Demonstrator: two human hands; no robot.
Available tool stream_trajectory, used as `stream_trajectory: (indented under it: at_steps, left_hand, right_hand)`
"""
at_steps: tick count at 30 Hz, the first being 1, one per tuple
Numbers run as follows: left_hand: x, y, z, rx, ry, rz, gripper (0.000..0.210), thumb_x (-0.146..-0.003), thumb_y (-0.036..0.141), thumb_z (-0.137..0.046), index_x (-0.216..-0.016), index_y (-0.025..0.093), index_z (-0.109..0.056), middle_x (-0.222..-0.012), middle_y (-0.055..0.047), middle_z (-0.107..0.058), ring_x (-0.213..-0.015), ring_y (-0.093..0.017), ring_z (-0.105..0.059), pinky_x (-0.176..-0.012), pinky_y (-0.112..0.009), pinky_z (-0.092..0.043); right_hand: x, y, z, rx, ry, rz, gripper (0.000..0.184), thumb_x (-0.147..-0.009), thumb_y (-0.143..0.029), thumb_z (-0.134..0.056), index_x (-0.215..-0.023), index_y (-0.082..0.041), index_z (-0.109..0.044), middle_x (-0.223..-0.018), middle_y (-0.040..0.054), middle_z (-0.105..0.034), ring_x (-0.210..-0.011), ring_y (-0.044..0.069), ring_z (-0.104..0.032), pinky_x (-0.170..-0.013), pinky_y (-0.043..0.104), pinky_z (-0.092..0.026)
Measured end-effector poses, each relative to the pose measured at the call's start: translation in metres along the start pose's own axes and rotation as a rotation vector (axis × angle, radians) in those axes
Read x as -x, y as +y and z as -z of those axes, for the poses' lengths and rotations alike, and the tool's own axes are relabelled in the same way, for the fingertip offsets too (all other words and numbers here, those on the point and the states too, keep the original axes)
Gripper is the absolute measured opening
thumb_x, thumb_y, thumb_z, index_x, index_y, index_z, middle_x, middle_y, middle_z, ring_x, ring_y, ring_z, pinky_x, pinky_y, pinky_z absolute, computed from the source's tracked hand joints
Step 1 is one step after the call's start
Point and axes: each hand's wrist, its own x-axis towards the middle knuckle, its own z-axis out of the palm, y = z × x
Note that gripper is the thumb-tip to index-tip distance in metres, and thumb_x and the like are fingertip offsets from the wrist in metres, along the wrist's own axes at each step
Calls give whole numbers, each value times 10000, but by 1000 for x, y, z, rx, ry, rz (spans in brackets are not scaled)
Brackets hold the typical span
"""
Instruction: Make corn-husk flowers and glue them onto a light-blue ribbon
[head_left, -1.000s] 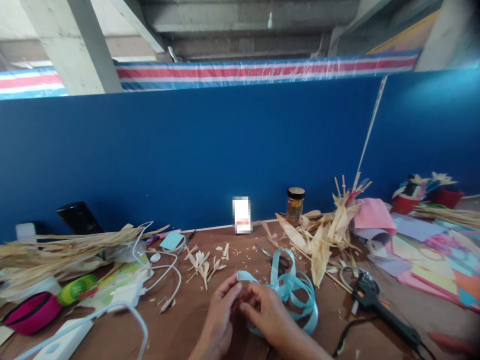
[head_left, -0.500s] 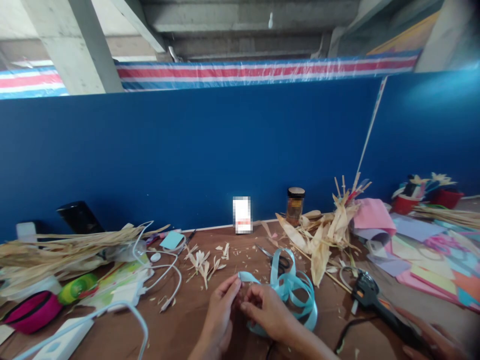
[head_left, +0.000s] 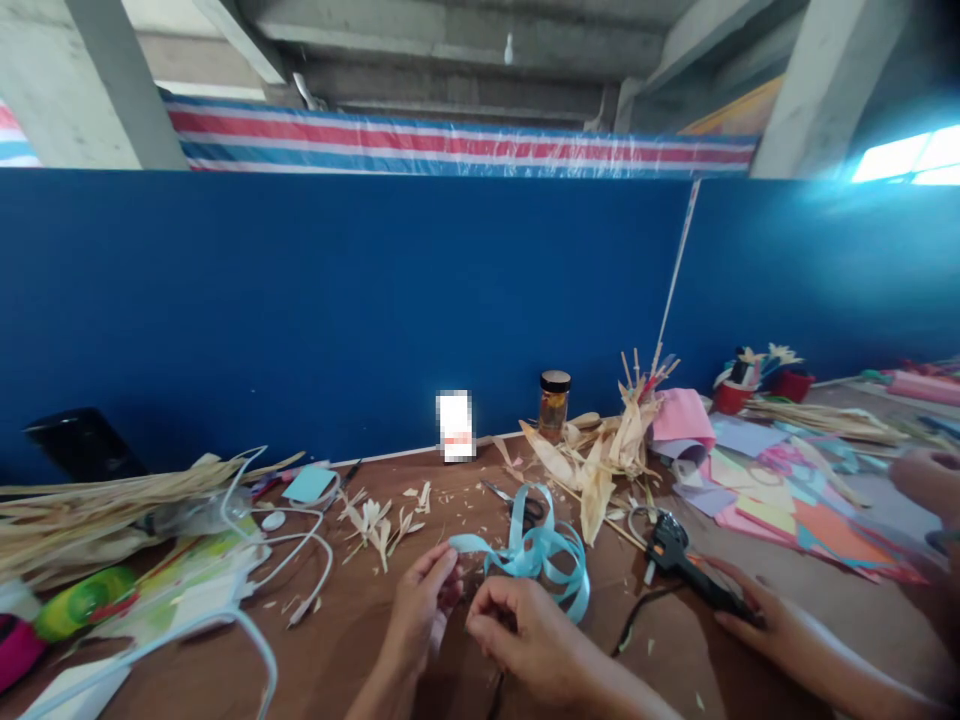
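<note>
My left hand (head_left: pixel 427 605) pinches the free end of a light blue ribbon (head_left: pixel 469 543) between thumb and forefinger. The rest of the ribbon lies in loose loops on the brown table, beyond my right hand (head_left: pixel 521 630). That hand is closed, its thumb and fingers curled together a little to the right of my left hand. Whatever its fingertips may hold is hidden. Scissors (head_left: pixel 532 508) lie partly under the ribbon loops. Pale dried-husk petals (head_left: pixel 379 525) are spread ahead of my left hand.
At right another person's hand (head_left: pixel 757 605) is on a black glue gun (head_left: pixel 686 565). Dried husks (head_left: pixel 592 480) and a lidded jar (head_left: pixel 554 405) stand near the blue partition (head_left: pixel 337 300). White cables (head_left: pixel 326 560) lie at left; coloured papers (head_left: pixel 757 510) lie at right.
The view has turned to the right. My hands have drawn slightly apart, the left still pinching the ribbon end. More of the other person's hand and arm shows at the glue gun.
</note>
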Motion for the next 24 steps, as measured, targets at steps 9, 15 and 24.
stream_trajectory:
  at_steps: [9, 15, 24]
  left_hand:
    - [17, 0, 0, -29, -115, 7, 216, -572, 215, -756, -753, 127, -676, -658, -24, -679, -537, -77, -578, -513, -155, -456]
    - [18, 3, 0, -51, -113, 4, 213, -581, 240, -747, -752, 129, -683, -653, -33, -684, -546, -86, -585, -513, -158, -452]
    - [16, 0, 1, -25, -84, 11, 264, -578, 235, -750, -811, 129, -682, -673, -45, -691, -589, -107, -606, -537, -177, -464]
  right_hand:
    - [3, 33, -22, 78, 205, 3, 117, -784, -203, -465, -714, -151, -544, -572, -30, -519, -526, 90, -439, -491, 181, -311]
    - [-1, 34, -23, 88, 225, 50, 136, -787, -219, -470, -701, -152, -551, -594, -26, -512, -567, 101, -447, -524, 187, -326]
    - [-4, 37, -24, 108, 236, 27, 159, -774, -232, -476, -670, -140, -554, -579, -24, -498, -562, 104, -434, -523, 191, -324]
